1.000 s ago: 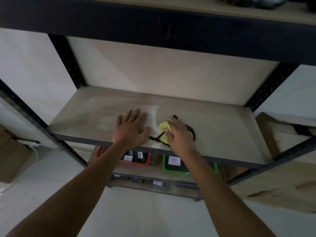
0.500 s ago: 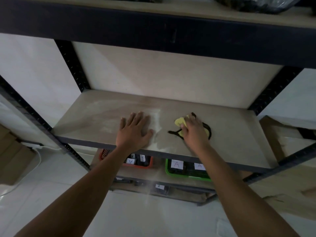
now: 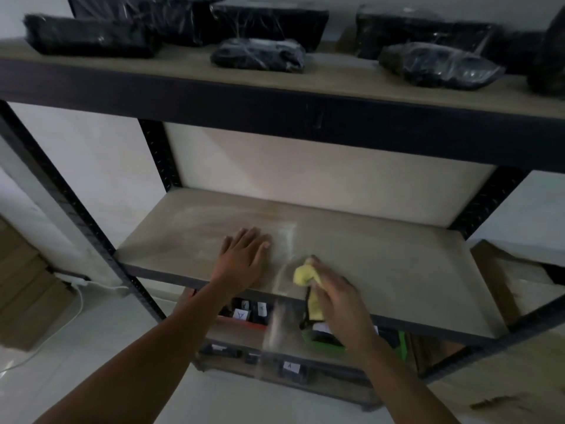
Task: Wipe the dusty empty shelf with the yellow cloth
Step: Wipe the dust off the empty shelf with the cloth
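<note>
Yellow cloth (image 3: 307, 278) at the front lip of the dusty shelf (image 3: 382, 255), mid-wipe.

We take this as a stroke ending at the front edge: our right hand (image 3: 339, 301) grips the bunched cloth, fingers curled round it, with part of it hanging over the lip. A pale haze, dust we think, hangs just below the edge. Our left hand (image 3: 244, 258) rests flat on the board, fingers spread, bracing just left of a chalky streak. Pale dust shows across the left and back of the board, while the right half looks cleaner, so we judge the job partly done. Next calls for reaching the cloth back in toward the rear wall (image 3: 321, 166) and lifting the left hand off the dusty patch. Black uprights (image 3: 159, 154) bound the corners; the upper shelf (image 3: 275, 96) limits headroom, and the board itself holds nothing else.
</note>
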